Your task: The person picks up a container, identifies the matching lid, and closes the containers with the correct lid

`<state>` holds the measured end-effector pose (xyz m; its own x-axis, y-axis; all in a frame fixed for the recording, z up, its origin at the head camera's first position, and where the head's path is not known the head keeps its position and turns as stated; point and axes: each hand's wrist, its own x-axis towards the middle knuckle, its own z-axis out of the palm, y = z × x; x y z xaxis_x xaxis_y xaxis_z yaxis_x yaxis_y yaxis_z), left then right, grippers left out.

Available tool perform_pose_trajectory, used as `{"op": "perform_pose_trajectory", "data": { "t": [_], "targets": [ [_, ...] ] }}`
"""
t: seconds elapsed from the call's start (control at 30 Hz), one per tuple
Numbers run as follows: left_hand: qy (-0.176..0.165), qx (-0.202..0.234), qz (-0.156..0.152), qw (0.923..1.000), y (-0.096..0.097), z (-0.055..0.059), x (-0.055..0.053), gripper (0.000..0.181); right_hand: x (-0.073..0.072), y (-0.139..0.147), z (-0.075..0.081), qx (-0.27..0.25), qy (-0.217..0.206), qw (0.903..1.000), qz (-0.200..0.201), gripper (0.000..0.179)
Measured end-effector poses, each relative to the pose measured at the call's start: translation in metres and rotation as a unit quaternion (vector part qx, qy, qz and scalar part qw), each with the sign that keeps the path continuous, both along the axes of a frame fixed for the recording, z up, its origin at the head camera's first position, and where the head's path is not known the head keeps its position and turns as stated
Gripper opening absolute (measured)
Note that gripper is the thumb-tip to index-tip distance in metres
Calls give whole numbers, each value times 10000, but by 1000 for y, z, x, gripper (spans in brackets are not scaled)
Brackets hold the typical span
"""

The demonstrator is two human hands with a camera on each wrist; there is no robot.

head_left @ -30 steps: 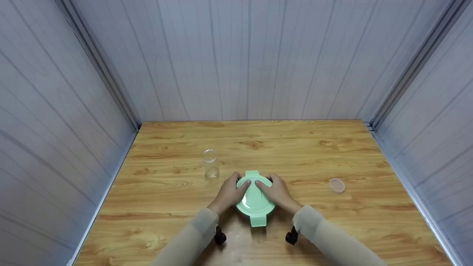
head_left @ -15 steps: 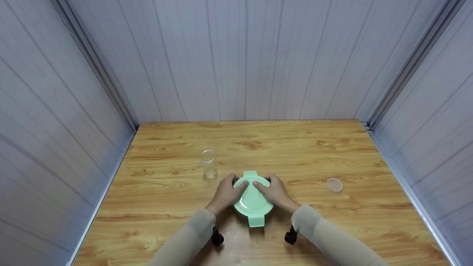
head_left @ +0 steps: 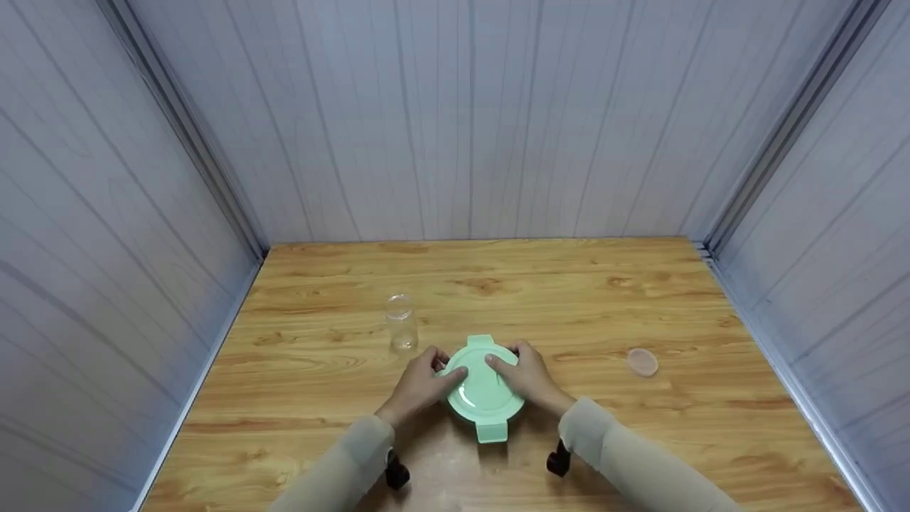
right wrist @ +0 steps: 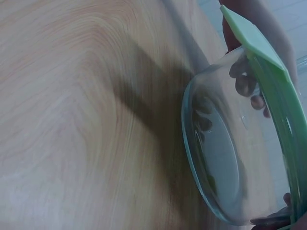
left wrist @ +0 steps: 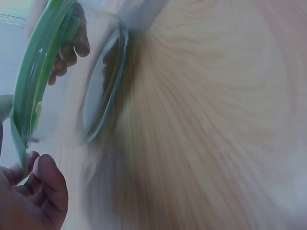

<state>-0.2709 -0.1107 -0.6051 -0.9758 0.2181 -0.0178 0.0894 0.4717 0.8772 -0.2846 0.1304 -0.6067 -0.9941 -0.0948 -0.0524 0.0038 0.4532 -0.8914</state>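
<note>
A round clear glass food container with a green lid stands on the wooden table. Its front clip tab and far clip tab show in the head view. My left hand is at the lid's left side, thumb over the rim. In the left wrist view, its fingers curl at the end of a clip tab that juts out from the lid. My right hand grips the container's right side, thumb on top of the lid, its other fingers mostly hidden below the rim.
A clear glass jar stands upright behind my left hand. Off to the right a small translucent round lid lies flat on the table. Panelled walls close in the table at the back and both sides.
My left hand has shifted slightly left and drawn its fingers back to the lid's edge, where a bit of green tab now pokes out. The right hand keeps its grip.
</note>
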Motion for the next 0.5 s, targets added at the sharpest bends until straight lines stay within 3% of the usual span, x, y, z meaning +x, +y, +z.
{"op": "perform_pose_trajectory", "data": {
  "t": [0.5],
  "targets": [
    [-273, 11, 132, 9995, -23, 0, 22, 50, 0, -1, 2, -28, -35, 10000, -44, 43]
  ]
}}
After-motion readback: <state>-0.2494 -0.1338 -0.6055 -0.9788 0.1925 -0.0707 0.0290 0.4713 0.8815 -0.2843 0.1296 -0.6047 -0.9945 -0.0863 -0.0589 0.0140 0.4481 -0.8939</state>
